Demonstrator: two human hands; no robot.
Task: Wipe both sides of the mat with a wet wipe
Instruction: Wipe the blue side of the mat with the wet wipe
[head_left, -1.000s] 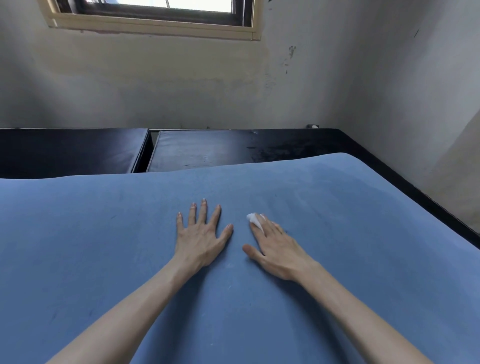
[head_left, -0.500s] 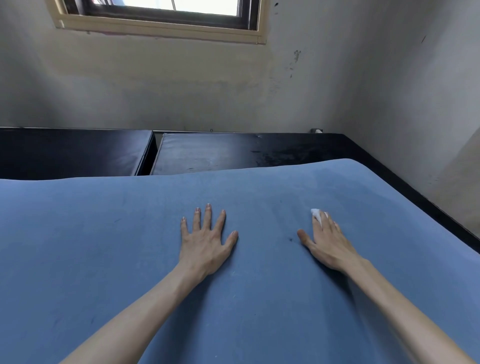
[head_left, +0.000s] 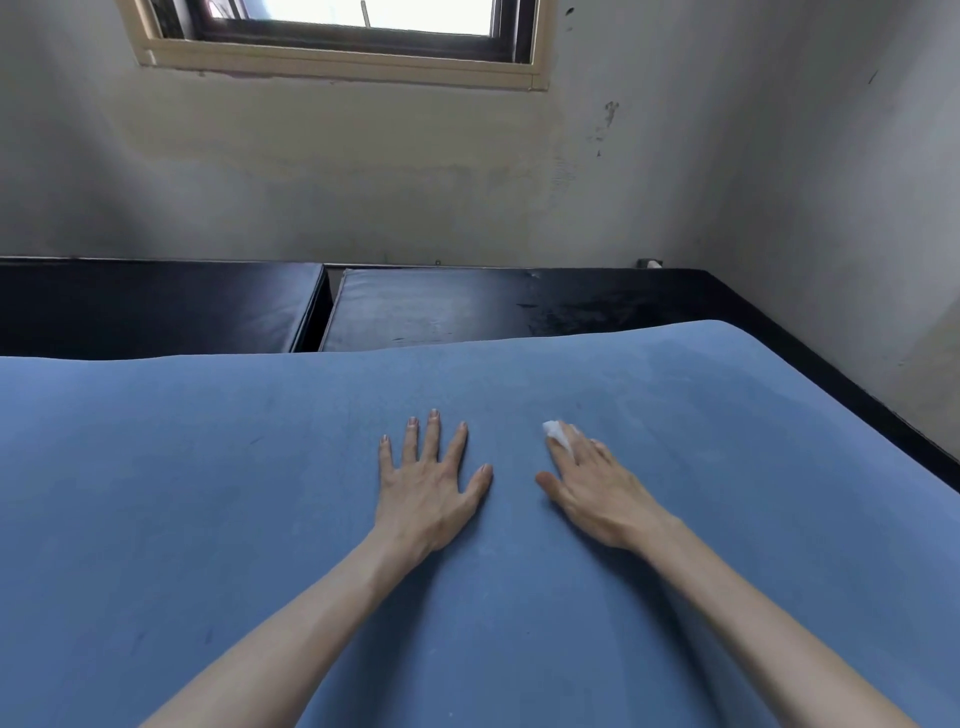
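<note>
In the head view, a blue mat (head_left: 208, 519) fills the lower half of the frame. The left hand (head_left: 428, 493) lies flat on it at centre, fingers (head_left: 431, 436) straight and spread. Just right of it, the right hand (head_left: 597, 488) presses a small white wet wipe (head_left: 555, 432) under straight fingers. Black pads (head_left: 156, 306) sit behind the mat, below a window (head_left: 353, 41) at the upper edge.

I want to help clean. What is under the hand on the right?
A white wet wipe peeks out beneath the right hand fingertips, on the blue mat. The rest is covered.
</note>
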